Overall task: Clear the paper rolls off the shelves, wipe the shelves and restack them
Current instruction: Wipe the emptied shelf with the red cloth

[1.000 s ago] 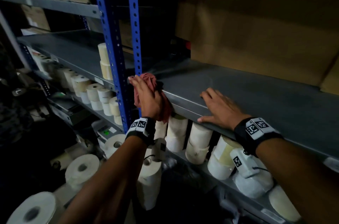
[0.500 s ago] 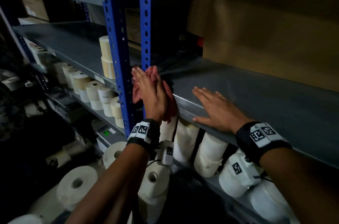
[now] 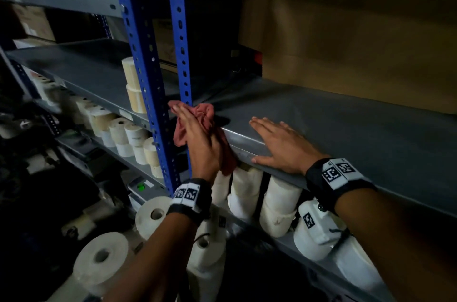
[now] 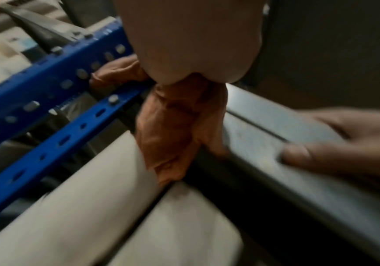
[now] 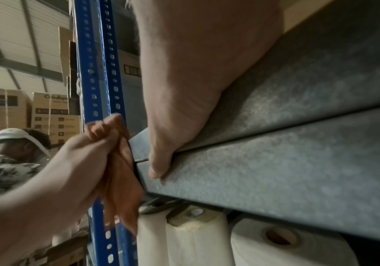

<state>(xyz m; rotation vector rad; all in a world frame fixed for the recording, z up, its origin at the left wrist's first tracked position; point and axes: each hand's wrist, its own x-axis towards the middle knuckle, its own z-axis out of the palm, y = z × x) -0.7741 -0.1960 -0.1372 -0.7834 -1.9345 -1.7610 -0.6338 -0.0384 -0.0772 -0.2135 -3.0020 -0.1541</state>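
My left hand (image 3: 197,138) presses a red cloth (image 3: 205,113) against the left front corner of the grey metal shelf (image 3: 358,133), beside the blue upright (image 3: 148,79). Its fingers lie straight over the cloth. The cloth (image 4: 175,126) hangs down past the shelf edge below the palm. My right hand (image 3: 279,143) lies flat on the shelf top, with its thumb over the front lip (image 5: 275,171). White paper rolls (image 3: 279,202) stand on the shelf below, under both hands.
Two stacked rolls (image 3: 134,84) stand on the neighbouring shelf left of the upright, and several more (image 3: 123,131) line the shelf below it. Large rolls (image 3: 99,259) lie on the floor. A brown carton (image 3: 346,42) fills the back of the shelf. Another person (image 5: 18,144) is at the left.
My left hand has rubbed the cloth slightly at the shelf's left corner, and its fingers now lie flatter. The right hand has stayed flat on the shelf.
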